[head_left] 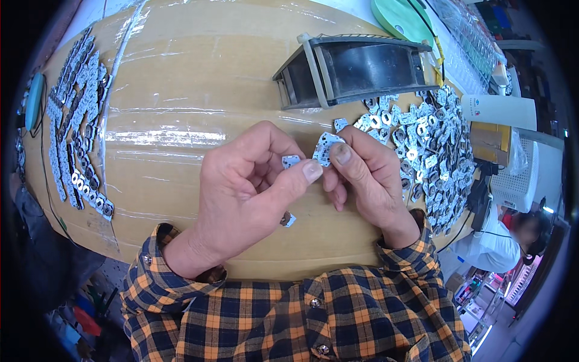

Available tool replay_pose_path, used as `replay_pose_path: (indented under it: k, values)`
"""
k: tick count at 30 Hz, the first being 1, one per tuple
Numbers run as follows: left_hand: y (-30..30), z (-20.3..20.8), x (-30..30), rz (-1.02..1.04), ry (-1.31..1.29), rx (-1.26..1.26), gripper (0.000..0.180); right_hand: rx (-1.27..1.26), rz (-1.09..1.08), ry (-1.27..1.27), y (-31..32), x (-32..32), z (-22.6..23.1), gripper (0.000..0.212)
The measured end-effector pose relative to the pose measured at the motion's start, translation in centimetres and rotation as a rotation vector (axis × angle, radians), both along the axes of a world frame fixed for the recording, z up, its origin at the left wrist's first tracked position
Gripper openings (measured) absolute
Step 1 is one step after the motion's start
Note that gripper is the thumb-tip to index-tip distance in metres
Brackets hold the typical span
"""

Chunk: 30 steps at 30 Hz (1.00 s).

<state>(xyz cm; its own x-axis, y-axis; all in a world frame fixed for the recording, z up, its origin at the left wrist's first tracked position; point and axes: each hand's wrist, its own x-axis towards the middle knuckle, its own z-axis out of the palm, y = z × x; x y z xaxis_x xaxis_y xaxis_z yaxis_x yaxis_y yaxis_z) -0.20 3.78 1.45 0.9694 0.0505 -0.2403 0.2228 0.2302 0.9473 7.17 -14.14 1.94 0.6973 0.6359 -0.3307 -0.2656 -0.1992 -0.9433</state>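
Observation:
In front of me my right hand (368, 172) pinches a small pale-blue plate with dark holes (325, 149) between thumb and fingers. My left hand (244, 181) is closed, its thumb tip at the lower edge of that same plate. Another small pale-blue piece (291, 161) shows between the left thumb and curled fingers. A further pale-blue piece (341, 123) sticks out behind the right fingers. Below my left hand a piece with a brown round part (288, 219) is partly hidden; I cannot tell if it is held or lying on the table.
Loose similar pieces lie in a large heap (434, 157) on the right. Long rows of them (72, 120) line the left side of the brown table (163, 78). A black box-shaped unit with a grey frame (368, 66) stands at the back. A person in white (491, 247) is at far right.

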Motion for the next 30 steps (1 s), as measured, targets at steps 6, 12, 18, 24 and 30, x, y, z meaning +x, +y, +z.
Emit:
replay_pose_path:
  k: [6, 12, 18, 24, 30]
  values:
    - [-0.4, -0.5, -0.1, 0.027, -0.074, 0.029, 0.01, -0.068, 0.161, -0.116, -0.5, -0.2, 0.5, 0.029]
    - [-0.2, -0.7, -0.2, -0.068, -0.105, 0.108, 0.012, -0.088, 0.167, -0.203, -0.9, 0.2, 0.5, 0.029]
    - [0.1, -1.1, -0.2, -0.168, -0.074, 0.044, 0.015, -0.013, 0.136, -0.13, -1.1, 0.2, 0.3, 0.032]
    - [0.0, -0.6, 0.2, -0.069, 0.029, -0.165, 0.014, -0.154, 0.225, -1.271, -0.8, 0.2, -0.4, 0.02]
    - [0.8, -0.2, 0.6, -0.115, 0.013, -0.27, 0.024, -0.241, 0.211, -1.565, -1.1, -0.6, 0.4, 0.053]
